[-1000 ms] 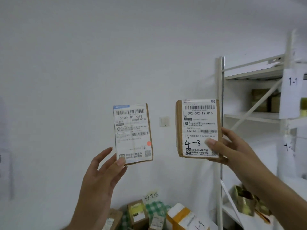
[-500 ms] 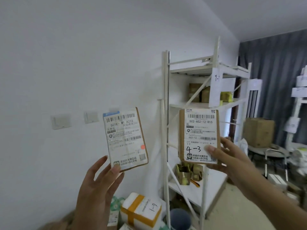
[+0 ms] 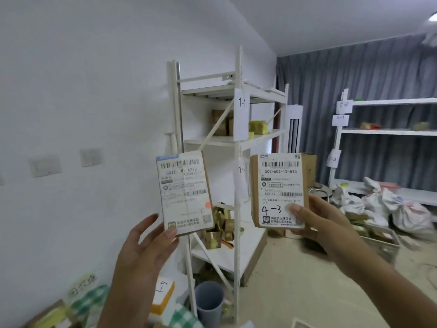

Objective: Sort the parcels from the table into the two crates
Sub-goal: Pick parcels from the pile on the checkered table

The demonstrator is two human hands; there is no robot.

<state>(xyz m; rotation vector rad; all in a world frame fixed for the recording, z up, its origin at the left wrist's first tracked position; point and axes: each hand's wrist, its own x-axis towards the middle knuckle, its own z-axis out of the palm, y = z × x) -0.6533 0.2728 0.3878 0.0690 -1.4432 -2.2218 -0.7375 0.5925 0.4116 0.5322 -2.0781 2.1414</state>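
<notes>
Two small brown cardboard parcels are held up at chest height, labels facing me. My left hand point(image 3: 142, 254) pinches the bottom edge of the left parcel point(image 3: 184, 194), whose white label reads 501E and carries a red dot. My right hand point(image 3: 324, 223) grips the right parcel point(image 3: 279, 190) from its right side, thumb on the label beside the handwritten "4-3". A metal crate point(image 3: 383, 245) holding parcels stands on the floor at the right. No table shows.
A white shelving rack point(image 3: 237, 143) tagged 1-1 stands right behind the parcels, with small boxes on it. Another white rack point(image 3: 387, 132) runs along the grey curtain. White sacks point(image 3: 399, 209) lie on the floor. Boxes and a grey bin point(image 3: 209, 301) sit below.
The view has swung to the right, away from the bare wall toward the racks and the curtain. Both hands keep the same hold on their parcels.
</notes>
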